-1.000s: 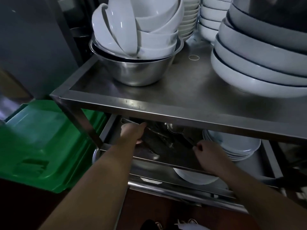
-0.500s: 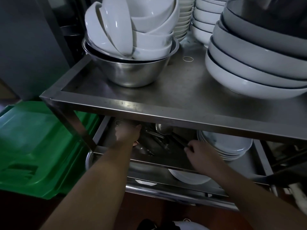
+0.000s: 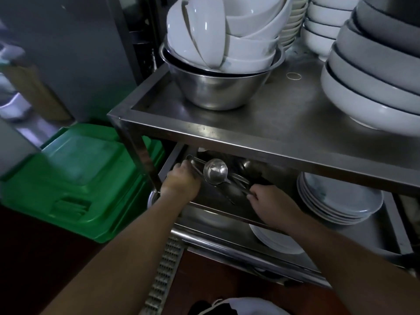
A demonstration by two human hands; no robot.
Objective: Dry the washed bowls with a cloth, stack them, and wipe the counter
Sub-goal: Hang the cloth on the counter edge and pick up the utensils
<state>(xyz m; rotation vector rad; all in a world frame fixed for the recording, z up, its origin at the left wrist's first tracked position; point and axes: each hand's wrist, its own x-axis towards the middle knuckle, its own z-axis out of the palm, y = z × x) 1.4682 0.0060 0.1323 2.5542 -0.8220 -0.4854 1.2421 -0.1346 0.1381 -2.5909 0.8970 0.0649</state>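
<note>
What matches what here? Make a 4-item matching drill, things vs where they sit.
Things:
1 white bowls
2 ladle
3 plate stack
4 green bin lid

Places:
A middle shelf, right of both hands
B beside the cart, low on the left
C inside the steel basin on top
D middle shelf, between the hands

Pairs: 1-C, 2-D, 3-A, 4-B

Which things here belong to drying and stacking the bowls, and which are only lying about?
Belong to the job:
white bowls in the steel basin
stacked big bowls
counter top

Lying about:
ladle and utensils by the left hand and right hand
plates
green bin
</note>
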